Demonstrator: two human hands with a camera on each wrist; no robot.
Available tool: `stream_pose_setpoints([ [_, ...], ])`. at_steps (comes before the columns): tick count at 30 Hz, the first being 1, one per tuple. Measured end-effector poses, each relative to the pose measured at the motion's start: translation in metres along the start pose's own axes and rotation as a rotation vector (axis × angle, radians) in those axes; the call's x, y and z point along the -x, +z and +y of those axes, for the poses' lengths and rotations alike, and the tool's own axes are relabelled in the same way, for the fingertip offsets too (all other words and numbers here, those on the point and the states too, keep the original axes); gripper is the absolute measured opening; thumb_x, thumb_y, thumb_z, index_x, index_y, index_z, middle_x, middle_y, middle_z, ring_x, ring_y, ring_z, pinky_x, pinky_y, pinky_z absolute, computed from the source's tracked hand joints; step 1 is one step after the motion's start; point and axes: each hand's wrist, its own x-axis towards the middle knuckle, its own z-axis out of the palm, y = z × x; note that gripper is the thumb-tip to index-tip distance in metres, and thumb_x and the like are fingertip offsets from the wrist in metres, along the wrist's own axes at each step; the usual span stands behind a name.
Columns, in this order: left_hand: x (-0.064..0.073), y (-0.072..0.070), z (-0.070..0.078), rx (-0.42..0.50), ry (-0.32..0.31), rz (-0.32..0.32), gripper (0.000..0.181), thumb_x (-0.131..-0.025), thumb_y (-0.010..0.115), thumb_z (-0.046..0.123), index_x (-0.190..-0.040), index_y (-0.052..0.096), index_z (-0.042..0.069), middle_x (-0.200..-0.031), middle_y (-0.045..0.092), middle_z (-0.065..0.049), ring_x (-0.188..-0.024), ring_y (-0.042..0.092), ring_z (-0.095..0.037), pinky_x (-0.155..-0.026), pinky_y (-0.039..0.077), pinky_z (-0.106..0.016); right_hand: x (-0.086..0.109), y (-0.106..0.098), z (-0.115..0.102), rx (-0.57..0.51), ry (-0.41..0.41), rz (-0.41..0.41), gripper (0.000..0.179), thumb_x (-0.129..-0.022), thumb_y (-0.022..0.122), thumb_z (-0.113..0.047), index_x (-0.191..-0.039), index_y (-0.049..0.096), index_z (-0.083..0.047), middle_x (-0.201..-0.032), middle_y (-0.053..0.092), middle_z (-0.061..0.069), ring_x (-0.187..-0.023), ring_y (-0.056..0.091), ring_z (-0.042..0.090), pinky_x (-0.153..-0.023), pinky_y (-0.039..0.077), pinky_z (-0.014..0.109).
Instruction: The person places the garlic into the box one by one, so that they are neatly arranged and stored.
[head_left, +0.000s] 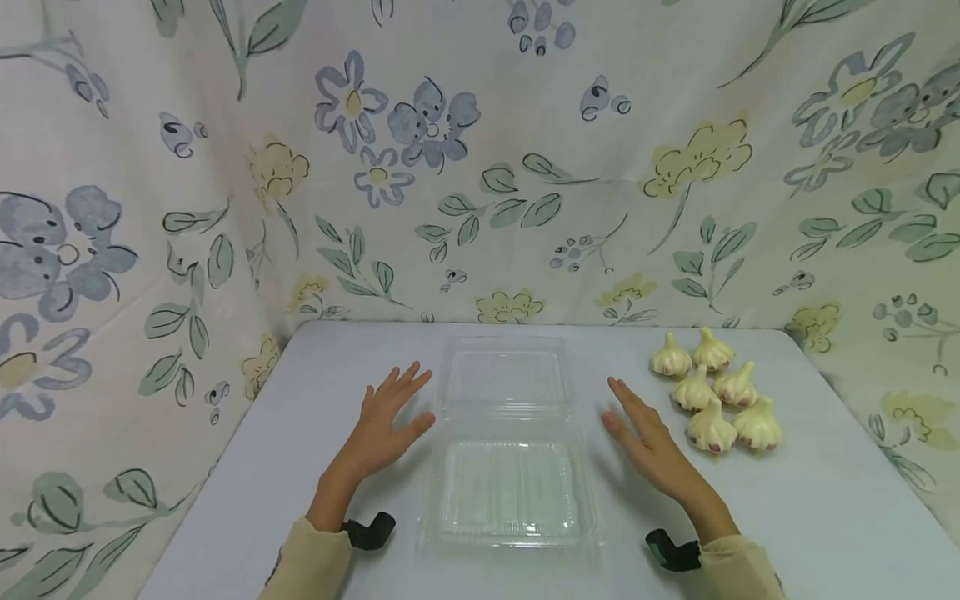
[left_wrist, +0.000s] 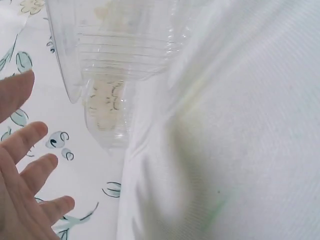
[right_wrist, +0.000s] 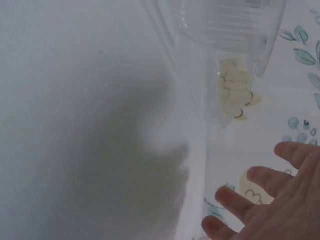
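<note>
A clear plastic clamshell box [head_left: 512,487] lies unfolded in the middle of the table, its lid [head_left: 506,375] laid back toward the curtain. To its left hovers my left hand [head_left: 386,429], fingers spread and holding nothing. On the other side my right hand [head_left: 651,446] is held with straight fingers, also without anything in it. Several garlic bulbs [head_left: 711,431] sit in a cluster to the right, beyond my right hand. Both wrist views show the spread fingers of the left hand [left_wrist: 30,175] and right hand [right_wrist: 275,195] apart from the clear box.
A white-covered table [head_left: 300,400] carries everything. Behind it and along the sides hangs a flower-printed curtain [head_left: 480,250]. Black curved wrist mounts [head_left: 369,531] stick out from both sleeves near the box's front corners.
</note>
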Motion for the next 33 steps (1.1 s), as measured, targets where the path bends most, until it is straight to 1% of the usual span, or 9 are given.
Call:
stream_pose_setpoints([
  [3,0.003,0.003,-0.001,0.048,0.027,-0.055,0.068,-0.096,0.067,0.040,-0.158,0.039,0.030,-0.169,0.029,-0.004,-0.156,0.017,-0.044,-0.116,0.003,-0.080,0.004,0.006,0.003,-0.053,0.010,-0.031,0.060,-0.110,0.043,-0.036,-0.164,0.023,-0.018,-0.168,0.023,0.023,-0.152,0.018,0.052,-0.111,0.018,0.081],
  [5,0.006,0.005,-0.003,0.068,0.048,-0.080,0.069,-0.096,0.067,0.040,-0.158,0.039,0.031,-0.169,0.028,-0.003,-0.156,0.018,-0.046,-0.116,0.003,-0.080,0.005,0.010,0.004,-0.085,0.017,-0.055,0.059,-0.110,0.043,-0.035,-0.163,0.025,-0.018,-0.167,0.026,0.022,-0.152,0.021,0.051,-0.112,0.022,0.078],
  [9,0.009,0.010,-0.007,0.087,0.084,-0.109,0.070,-0.095,0.066,0.042,-0.158,0.039,0.030,-0.169,0.029,-0.003,-0.155,0.020,-0.048,-0.114,0.004,-0.082,0.008,0.017,0.002,-0.124,0.031,-0.092,0.058,-0.109,0.045,-0.035,-0.163,0.028,-0.019,-0.166,0.029,0.018,-0.151,0.024,0.047,-0.111,0.026,0.077],
  [13,0.012,0.015,-0.009,0.098,0.098,-0.126,0.071,-0.093,0.067,0.043,-0.157,0.040,0.029,-0.168,0.030,-0.004,-0.154,0.020,-0.049,-0.113,0.004,-0.083,0.009,0.023,0.000,-0.129,0.011,-0.108,0.058,-0.108,0.048,-0.034,-0.161,0.031,-0.019,-0.165,0.033,0.017,-0.151,0.026,0.047,-0.111,0.028,0.077],
  [19,0.013,0.017,-0.008,0.109,0.096,-0.127,0.071,-0.092,0.068,0.040,-0.157,0.041,0.030,-0.169,0.030,-0.004,-0.154,0.021,-0.049,-0.114,0.005,-0.083,0.009,0.029,-0.001,-0.098,-0.036,-0.116,0.061,-0.105,0.055,-0.032,-0.160,0.034,-0.016,-0.160,0.041,0.019,-0.148,0.031,0.048,-0.109,0.031,0.076],
  [26,0.011,0.020,-0.010,0.102,0.106,-0.105,0.065,-0.094,0.067,0.042,-0.154,0.046,0.031,-0.168,0.031,-0.002,-0.154,0.024,-0.049,-0.114,0.008,-0.083,0.006,0.031,0.001,-0.061,-0.051,-0.103,0.065,-0.103,0.060,-0.034,-0.160,0.035,-0.017,-0.160,0.043,0.016,-0.146,0.034,0.047,-0.107,0.029,0.079],
  [30,0.009,0.022,-0.012,0.107,0.104,-0.084,0.060,-0.095,0.068,0.041,-0.151,0.050,0.032,-0.167,0.033,0.000,-0.153,0.027,-0.047,-0.114,0.010,-0.082,0.003,0.032,0.002,-0.045,-0.028,-0.103,0.065,-0.103,0.060,-0.037,-0.160,0.034,-0.020,-0.158,0.045,0.017,-0.146,0.036,0.047,-0.107,0.029,0.080],
  [33,0.008,0.023,-0.012,0.130,0.102,-0.067,0.056,-0.096,0.068,0.039,-0.149,0.054,0.031,-0.166,0.036,0.001,-0.152,0.030,-0.047,-0.115,0.011,-0.081,0.001,0.032,0.002,-0.043,-0.002,-0.105,0.065,-0.103,0.059,-0.038,-0.161,0.033,-0.023,-0.158,0.046,0.016,-0.146,0.035,0.047,-0.107,0.027,0.081],
])
